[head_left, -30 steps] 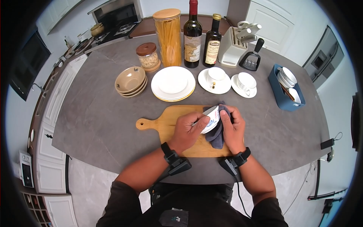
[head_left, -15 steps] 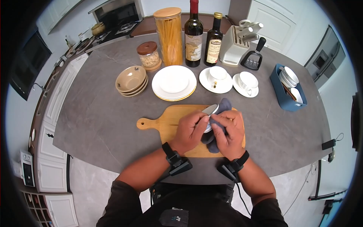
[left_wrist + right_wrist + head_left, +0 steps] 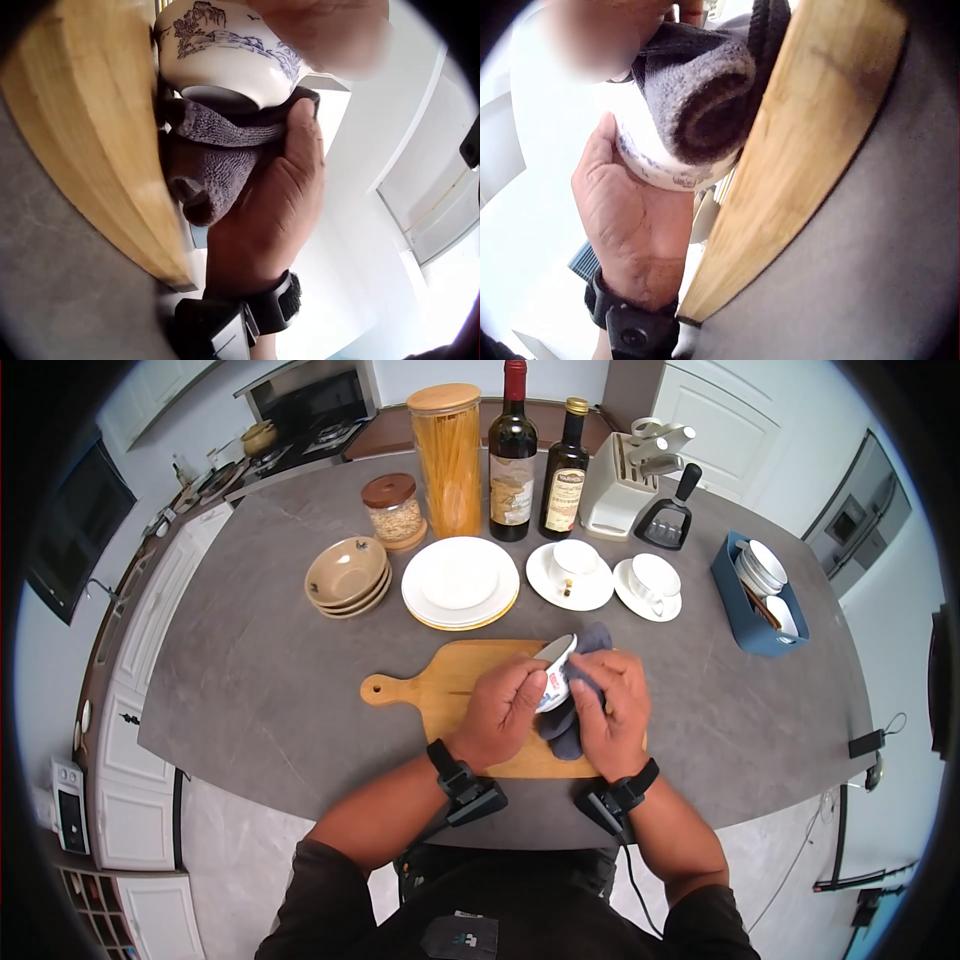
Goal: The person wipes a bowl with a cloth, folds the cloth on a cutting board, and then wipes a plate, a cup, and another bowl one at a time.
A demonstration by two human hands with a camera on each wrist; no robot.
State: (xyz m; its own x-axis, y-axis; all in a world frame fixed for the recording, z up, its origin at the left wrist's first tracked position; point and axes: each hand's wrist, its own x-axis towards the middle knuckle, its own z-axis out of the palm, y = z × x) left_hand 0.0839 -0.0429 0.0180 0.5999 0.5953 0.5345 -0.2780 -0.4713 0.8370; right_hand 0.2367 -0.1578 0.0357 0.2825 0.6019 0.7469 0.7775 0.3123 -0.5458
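Note:
A small white bowl (image 3: pixel 556 685), painted with a blue landscape and a red mark, is tilted on its side above a wooden cutting board (image 3: pixel 450 660). My left hand (image 3: pixel 503 710) grips it by the near left side, thumb along the outer wall. My right hand (image 3: pixel 615 710) pinches a dark grey cloth (image 3: pixel 565 742) against the bowl's right side. In the left wrist view, folds of the cloth (image 3: pixel 225 176) bunch under the bowl's foot (image 3: pixel 221 97), close to the board. The right wrist view has the left palm (image 3: pixel 641 229) cupped against the painted wall.
Beyond the board stand brown bowls (image 3: pixel 345 570), white plates (image 3: pixel 460 580), and two cups on saucers (image 3: pixel 650 575). A pasta jar (image 3: pixel 446 470), a grain jar (image 3: pixel 393 510), two bottles (image 3: pixel 513 480) and a knife block (image 3: pixel 618 485) are behind them. A blue bin (image 3: pixel 745 610) holds bowls at right.
The bowl has turned in my left hand, its red mark now facing me near the left thumb. My right fingers have shifted over the cloth toward the rim, and the cloth has bunched differently.

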